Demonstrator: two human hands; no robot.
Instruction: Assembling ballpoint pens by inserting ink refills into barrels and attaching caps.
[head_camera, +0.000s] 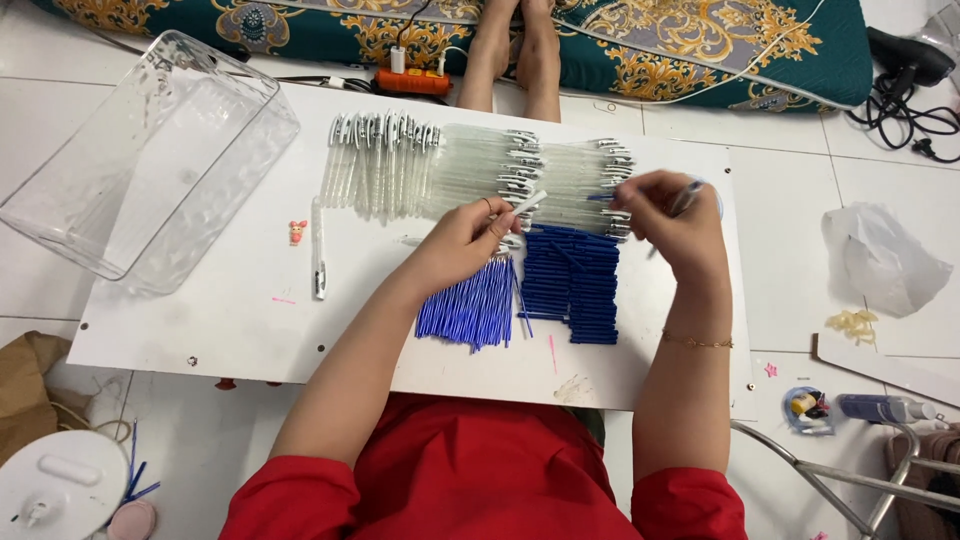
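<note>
White tabletop (200, 330) carries blue refills (470, 310); just above them the left hand (465, 245) pinches a clear pen barrel (527, 203) slanting up-right toward the right hand (672, 215), whose grip clasps a pen part (686, 197).

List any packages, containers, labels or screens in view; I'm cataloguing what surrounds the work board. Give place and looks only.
Clear plastic bin: tipped on its side at the board's upper left corner, boxy, see-through.
Plastic bag: on the floor tiles right of the board, crumpled, whitish and translucent.
Paper bag: floor at the far left edge, brown, crumpled, partly out of view.
No screens or signs show.
</note>
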